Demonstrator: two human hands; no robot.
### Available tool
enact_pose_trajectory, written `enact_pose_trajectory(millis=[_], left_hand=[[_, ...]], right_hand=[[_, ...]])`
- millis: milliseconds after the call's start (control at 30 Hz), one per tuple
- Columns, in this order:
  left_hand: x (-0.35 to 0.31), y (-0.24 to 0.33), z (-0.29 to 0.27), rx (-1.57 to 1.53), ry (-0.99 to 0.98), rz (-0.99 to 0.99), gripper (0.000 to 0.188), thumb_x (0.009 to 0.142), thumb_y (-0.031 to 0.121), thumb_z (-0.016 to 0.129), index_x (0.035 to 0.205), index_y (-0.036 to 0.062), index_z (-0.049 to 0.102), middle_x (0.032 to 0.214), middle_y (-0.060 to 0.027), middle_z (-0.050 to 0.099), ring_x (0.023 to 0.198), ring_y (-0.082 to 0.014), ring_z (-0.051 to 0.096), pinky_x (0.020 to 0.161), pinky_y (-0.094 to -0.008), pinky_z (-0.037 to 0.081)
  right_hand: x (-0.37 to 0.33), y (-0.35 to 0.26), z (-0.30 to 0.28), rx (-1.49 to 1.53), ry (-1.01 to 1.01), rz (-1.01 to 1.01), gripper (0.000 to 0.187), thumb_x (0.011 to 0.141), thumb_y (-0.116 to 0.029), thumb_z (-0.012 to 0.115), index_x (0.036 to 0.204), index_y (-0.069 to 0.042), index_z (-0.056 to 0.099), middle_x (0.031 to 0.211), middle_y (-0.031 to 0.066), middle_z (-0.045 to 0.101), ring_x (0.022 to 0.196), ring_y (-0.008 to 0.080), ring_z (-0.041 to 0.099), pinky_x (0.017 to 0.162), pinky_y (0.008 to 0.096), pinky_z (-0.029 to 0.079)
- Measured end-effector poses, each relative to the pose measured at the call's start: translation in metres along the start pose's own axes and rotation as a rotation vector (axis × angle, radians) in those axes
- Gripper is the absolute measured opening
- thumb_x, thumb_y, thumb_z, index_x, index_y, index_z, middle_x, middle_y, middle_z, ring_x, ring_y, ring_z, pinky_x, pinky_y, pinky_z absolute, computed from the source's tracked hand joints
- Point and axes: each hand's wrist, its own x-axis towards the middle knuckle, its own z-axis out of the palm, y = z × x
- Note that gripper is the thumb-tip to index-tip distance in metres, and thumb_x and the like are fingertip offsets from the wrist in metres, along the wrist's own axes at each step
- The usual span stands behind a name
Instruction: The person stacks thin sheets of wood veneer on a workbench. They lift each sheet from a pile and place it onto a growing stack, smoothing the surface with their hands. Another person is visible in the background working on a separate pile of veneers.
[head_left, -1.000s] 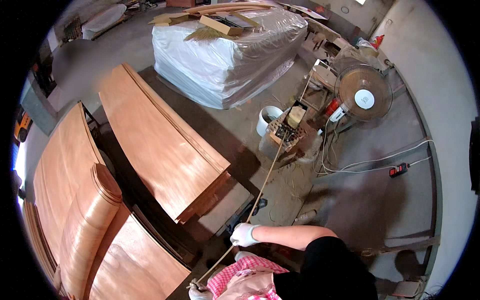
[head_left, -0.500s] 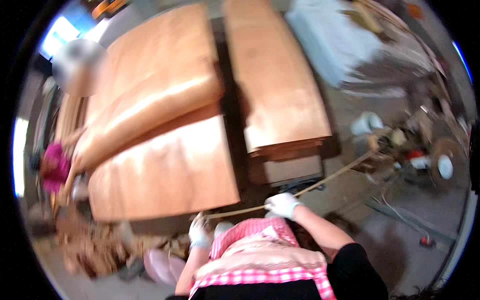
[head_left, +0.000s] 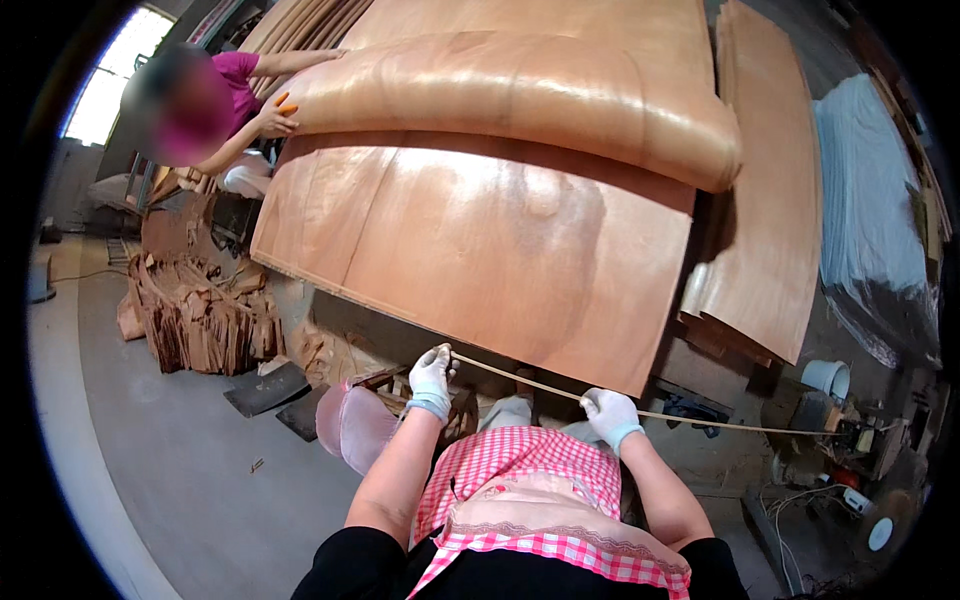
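My gloved left hand (head_left: 432,380) is closed on the near end of a narrow tan strip (head_left: 515,376), just below the edge of a wood veneer sheet (head_left: 470,250). Along the same strip, my gloved right hand (head_left: 611,415) grips it by the sheet's near right corner. The strip is taut between my hands and runs on to the right, toward the cluttered bench. Behind the flat part of the stack, an upper veneer sheet (head_left: 520,85) is folded back in a large curl. A co-worker's hands (head_left: 278,118) rest at its left end, one with orange on the fingers.
Another veneer stack (head_left: 770,200) stands to the right, beside a pile under pale blue plastic (head_left: 870,170). A white bucket (head_left: 826,378) and cables are at the right. Broken veneer scraps (head_left: 205,315) and a pink padded seat (head_left: 355,425) lie left of me.
My view has turned, so the veneer stacks and the co-worker appear farther right. Both my hands still grip the strip, which now lies closer along the sheet's near edge.
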Motion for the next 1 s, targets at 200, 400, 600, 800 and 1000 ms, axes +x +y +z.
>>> enact_pose_trajectory(millis=[200, 400, 600, 800, 1000], left_hand=[[0.077, 0.013, -0.031, 0.022, 0.095, 0.117, 0.017, 0.09, 0.006, 0.075, 0.107, 0.0034, 0.073, 0.09, -0.0015, 0.072, 0.07, -0.0088, 0.063, 0.061, -0.0228, 0.049], [0.151, 0.013, -0.03, 0.061, 0.167, 0.241, 0.019, 0.089, 0.004, 0.076, 0.107, 0.0009, 0.071, 0.09, -0.0041, 0.072, 0.074, -0.0113, 0.064, 0.067, -0.0236, 0.052], [0.184, -0.006, -0.034, 0.279, 0.227, 0.386, 0.019, 0.085, 0.005, 0.079, 0.102, -0.0015, 0.072, 0.096, -0.0068, 0.072, 0.085, -0.0146, 0.066, 0.083, -0.0282, 0.054], [0.197, -0.018, -0.044, 0.471, 0.292, 0.515, 0.017, 0.081, 0.012, 0.082, 0.091, 0.0011, 0.075, 0.099, -0.009, 0.066, 0.091, -0.0217, 0.065, 0.087, -0.034, 0.053], [0.185, -0.007, -0.032, 0.693, 0.314, 0.546, 0.018, 0.08, 0.013, 0.082, 0.09, 0.0011, 0.074, 0.097, -0.0106, 0.066, 0.089, -0.024, 0.065, 0.085, -0.0355, 0.053]], right_hand=[[0.045, -0.042, 0.044, 0.077, -0.008, -0.017, 0.028, 0.095, -0.033, 0.058, 0.102, -0.01, 0.072, 0.096, 0.0195, 0.072, 0.093, 0.0397, 0.068, 0.081, 0.0503, 0.053], [0.084, -0.076, 0.068, 0.093, 0.05, -0.015, 0.028, 0.096, -0.03, 0.059, 0.103, -0.007, 0.072, 0.097, 0.0212, 0.071, 0.095, 0.041, 0.067, 0.083, 0.0499, 0.052], [0.118, -0.07, 0.078, 0.048, 0.036, 0.024, 0.029, 0.097, -0.031, 0.057, 0.104, -0.006, 0.071, 0.099, 0.022, 0.071, 0.098, 0.0411, 0.066, 0.085, 0.0496, 0.052], [0.129, -0.065, 0.081, 0.026, 0.016, 0.042, 0.03, 0.097, -0.032, 0.057, 0.104, -0.006, 0.071, 0.1, 0.0218, 0.071, 0.098, 0.0406, 0.067, 0.085, 0.0497, 0.052], [0.143, -0.057, 0.091, -0.058, -0.031, 0.095, 0.031, 0.098, -0.036, 0.054, 0.106, -0.011, 0.071, 0.102, 0.0192, 0.072, 0.099, 0.0387, 0.068, 0.084, 0.0494, 0.054]])
